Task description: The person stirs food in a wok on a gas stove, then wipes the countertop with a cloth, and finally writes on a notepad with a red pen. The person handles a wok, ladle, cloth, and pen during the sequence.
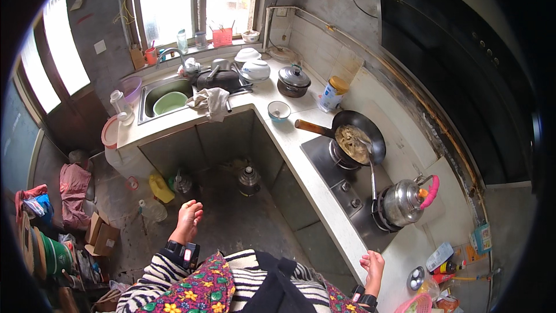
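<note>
My left hand point(188, 220) hangs in the air over the floor, in front of the cabinets. Its fingers are loosely curled, with gaps between them, and nothing shows in them. Near the counter's front edge, my right hand point(373, 269) is raised with half-bent fingers and holds nothing that I can see. The steel kettle point(401, 204) with a pink-wrapped handle sits on the right burner, beyond my right hand. On the other burner rests a dark wok point(376, 133) with food point(350, 141) and a metal spatula point(373, 179) leaning in it.
A steel sink point(145, 117) holds a green basin point(169, 103). Bowls point(255, 71), a lidded pot point(293, 83) and a yellow-lidded can point(333, 94) stand along the white counter point(289, 148). On the floor are a thermos point(249, 179), a yellow jug point(161, 188) and cardboard boxes point(103, 237).
</note>
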### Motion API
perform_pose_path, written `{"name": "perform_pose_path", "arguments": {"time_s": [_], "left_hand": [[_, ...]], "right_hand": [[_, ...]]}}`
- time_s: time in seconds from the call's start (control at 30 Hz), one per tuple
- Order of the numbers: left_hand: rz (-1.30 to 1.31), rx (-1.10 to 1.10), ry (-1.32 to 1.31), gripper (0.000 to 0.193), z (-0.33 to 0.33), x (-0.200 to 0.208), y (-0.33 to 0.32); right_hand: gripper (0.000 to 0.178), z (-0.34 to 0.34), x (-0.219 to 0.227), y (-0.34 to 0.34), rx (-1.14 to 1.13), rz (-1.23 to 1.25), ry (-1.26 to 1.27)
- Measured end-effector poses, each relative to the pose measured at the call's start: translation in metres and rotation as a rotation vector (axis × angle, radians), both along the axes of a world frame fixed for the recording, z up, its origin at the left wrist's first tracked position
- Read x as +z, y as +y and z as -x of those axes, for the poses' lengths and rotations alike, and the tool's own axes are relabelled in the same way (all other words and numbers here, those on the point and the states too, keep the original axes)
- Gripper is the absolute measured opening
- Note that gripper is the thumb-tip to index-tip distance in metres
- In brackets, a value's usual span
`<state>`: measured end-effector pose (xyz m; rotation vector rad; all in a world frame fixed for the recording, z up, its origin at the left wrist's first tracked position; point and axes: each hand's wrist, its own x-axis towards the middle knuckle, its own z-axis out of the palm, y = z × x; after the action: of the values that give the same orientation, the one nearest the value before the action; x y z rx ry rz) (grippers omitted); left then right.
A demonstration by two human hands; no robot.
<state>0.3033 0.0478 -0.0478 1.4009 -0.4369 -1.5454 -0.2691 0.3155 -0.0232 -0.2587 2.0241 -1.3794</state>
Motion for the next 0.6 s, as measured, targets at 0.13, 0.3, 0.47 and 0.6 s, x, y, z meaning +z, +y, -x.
{"name": "perform_pose_path", "arguments": {"time_s": [0.13, 0.3, 0.47, 0.6], "left_hand": [[-0.010, 0.017, 0.011, 0.042, -0.002, 0.000, 0.003], [-0.012, 0.027, 0.016, 0.042, -0.003, 0.002, 0.008], [-0.021, 0.043, 0.011, 0.036, -0.002, 0.002, 0.010], [-0.034, 0.009, 0.052, 0.014, -0.003, 0.006, 0.012]], "right_hand": [[0.021, 0.000, -0.003, -0.004, 0.005, -0.014, -0.009], [0.019, -0.002, -0.002, -0.006, 0.021, -0.035, 0.015], [0.023, -0.007, -0.003, -0.003, 0.014, 0.023, 0.041], [0.028, -0.009, 0.001, 0.000, -0.009, 0.029, 0.020]]}}
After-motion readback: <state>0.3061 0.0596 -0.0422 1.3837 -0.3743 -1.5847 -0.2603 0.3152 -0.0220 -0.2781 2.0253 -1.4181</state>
